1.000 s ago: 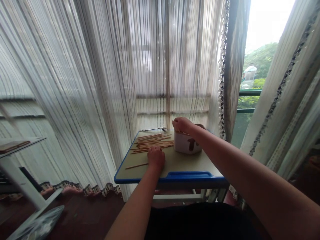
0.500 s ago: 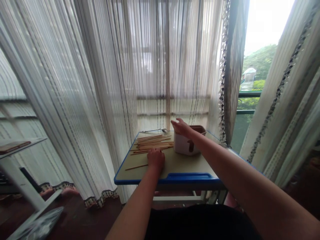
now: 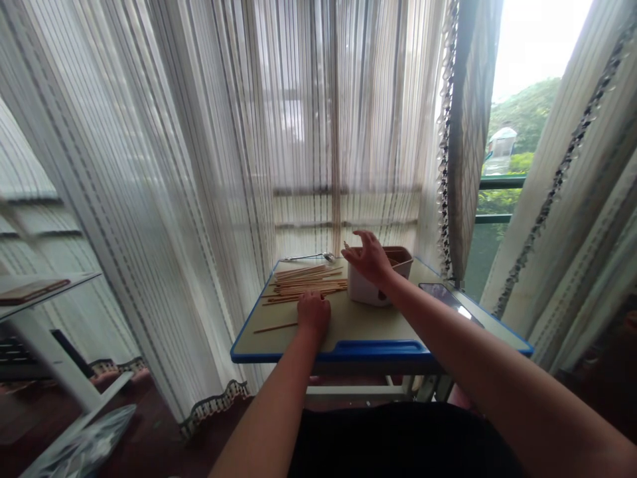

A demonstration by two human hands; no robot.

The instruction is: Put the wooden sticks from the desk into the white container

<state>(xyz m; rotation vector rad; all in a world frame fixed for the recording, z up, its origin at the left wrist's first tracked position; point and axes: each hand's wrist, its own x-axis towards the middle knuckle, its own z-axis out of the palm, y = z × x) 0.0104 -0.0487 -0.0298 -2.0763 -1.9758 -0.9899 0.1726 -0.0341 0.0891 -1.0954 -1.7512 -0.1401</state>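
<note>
My left hand [image 3: 314,312] rests on the desk with its fingers curled, at the near edge of a spread of wooden chopsticks [image 3: 308,282]. One separate chopstick [image 3: 275,327] runs up to the left side of this hand. What the fingers hold, if anything, is hidden. My right hand [image 3: 369,259] is raised over the left rim of a white utensil holder [image 3: 361,289] with a brown inside. Its thumb and fingers are apart; a small pale bit shows by the thumb tip, too small to name. A metal spoon [image 3: 327,257] lies behind the chopsticks.
The small desk has a blue edge [image 3: 378,348] and a pale top. A phone [image 3: 448,300] lies at its right, partly behind my right forearm. Sheer striped curtains [image 3: 308,133] hang close behind. At left stands a white side table [image 3: 50,287] with a flat brown object on it.
My right hand has drawn slightly right and its fingers have spread over the holder's rim. My left hand has stayed in place on the desk. The view has shifted a little, showing more of the phone.
</note>
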